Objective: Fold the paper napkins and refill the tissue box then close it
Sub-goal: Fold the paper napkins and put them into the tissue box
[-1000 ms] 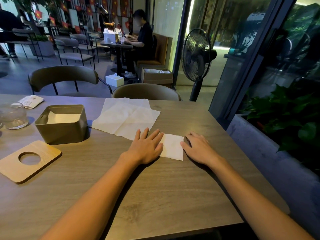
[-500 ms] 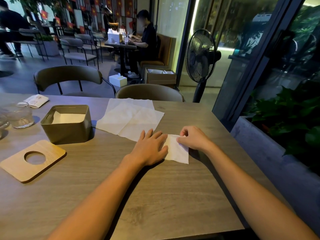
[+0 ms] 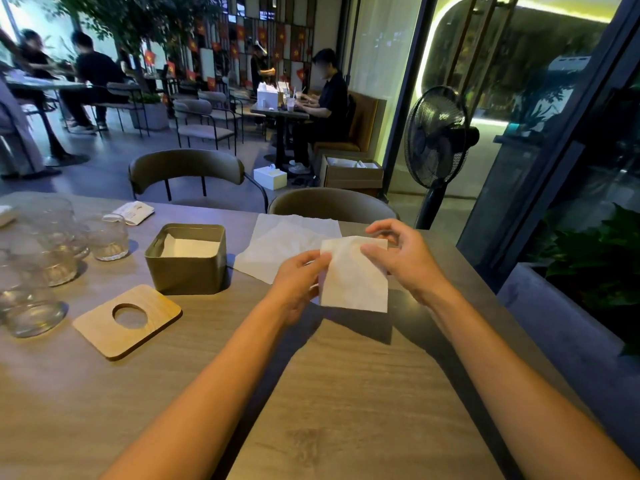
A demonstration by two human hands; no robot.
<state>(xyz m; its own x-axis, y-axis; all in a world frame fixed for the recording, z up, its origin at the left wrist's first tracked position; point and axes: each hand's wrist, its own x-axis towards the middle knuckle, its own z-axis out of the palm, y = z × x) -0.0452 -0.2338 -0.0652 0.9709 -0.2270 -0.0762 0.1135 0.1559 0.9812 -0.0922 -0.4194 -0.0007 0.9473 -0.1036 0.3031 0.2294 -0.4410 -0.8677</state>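
Note:
A folded white napkin hangs above the table, held up by both hands. My left hand pinches its left edge and my right hand grips its upper right corner. Behind it, unfolded napkins lie flat on the table. To the left stands the olive tissue box, open at the top, with white napkins inside. Its wooden lid with a round hole lies flat on the table in front of the box.
Several glass cups and jars crowd the table's left side. A small paper packet lies at the far edge. Two chairs face the table; a standing fan and planter are on the right.
The folded napkin was pressed flat on the table under my hands; now both hands have lifted it up. The view has tilted upward and shifted left, showing the glasses.

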